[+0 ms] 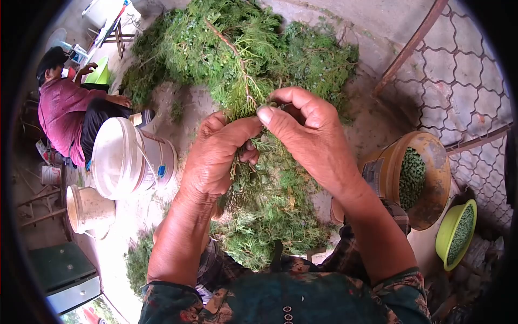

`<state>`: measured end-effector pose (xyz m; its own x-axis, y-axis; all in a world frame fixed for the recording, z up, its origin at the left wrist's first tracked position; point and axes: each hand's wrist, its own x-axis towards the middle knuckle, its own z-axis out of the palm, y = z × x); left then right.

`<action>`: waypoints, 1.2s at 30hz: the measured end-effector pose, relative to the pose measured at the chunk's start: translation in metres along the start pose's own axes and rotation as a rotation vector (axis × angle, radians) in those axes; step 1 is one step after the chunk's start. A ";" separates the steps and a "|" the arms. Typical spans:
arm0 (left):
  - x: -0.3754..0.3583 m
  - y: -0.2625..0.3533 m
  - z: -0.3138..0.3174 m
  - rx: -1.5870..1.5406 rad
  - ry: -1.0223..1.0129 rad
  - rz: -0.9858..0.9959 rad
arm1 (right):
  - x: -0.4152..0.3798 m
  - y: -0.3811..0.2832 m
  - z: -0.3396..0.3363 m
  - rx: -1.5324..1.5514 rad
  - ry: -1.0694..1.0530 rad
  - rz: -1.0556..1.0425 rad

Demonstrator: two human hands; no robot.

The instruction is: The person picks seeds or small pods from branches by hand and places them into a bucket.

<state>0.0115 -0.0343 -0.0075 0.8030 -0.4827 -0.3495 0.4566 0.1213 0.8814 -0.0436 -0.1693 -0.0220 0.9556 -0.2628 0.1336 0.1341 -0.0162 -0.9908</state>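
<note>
In the middle of the head view, my left hand (221,148) is closed around a leafy green conifer branch (237,56), whose brown stem points up and away from me. Close beside it, my right hand (310,135) has thumb and forefinger pinched together at the branch's near end. What sits between those fingertips is too small to make out. Beyond my hands lies a big heap of cut conifer branches (178,46). More green sprigs (270,232) lie below, between my legs.
On my right stand a tan bucket (386,167) of small green cones and a green basin (450,232) of the same, near a wire mesh fence (458,70). A white lidded bucket (116,156) and a smaller bucket (89,208) stand left. A person (67,108) sits beyond, beside another basin (99,73).
</note>
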 end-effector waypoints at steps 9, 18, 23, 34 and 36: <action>-0.006 0.003 -0.001 0.021 -0.029 -0.003 | 0.001 -0.004 -0.004 0.265 -0.108 0.219; 0.014 0.005 -0.029 -0.642 -0.100 -0.114 | 0.007 0.000 -0.012 0.776 -0.083 0.442; 0.018 0.009 -0.039 -0.728 -0.105 -0.139 | -0.002 -0.001 0.000 0.095 -0.147 0.254; 0.028 0.001 -0.037 -0.904 0.077 -0.063 | -0.009 0.003 0.027 -0.247 -0.210 0.000; 0.022 0.001 -0.034 -0.923 0.065 -0.061 | -0.012 0.003 0.024 -0.122 -0.145 0.181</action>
<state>0.0423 -0.0158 -0.0254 0.7748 -0.4646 -0.4287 0.6002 0.7536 0.2680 -0.0483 -0.1430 -0.0257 0.9900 -0.1306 -0.0529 -0.0663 -0.1000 -0.9928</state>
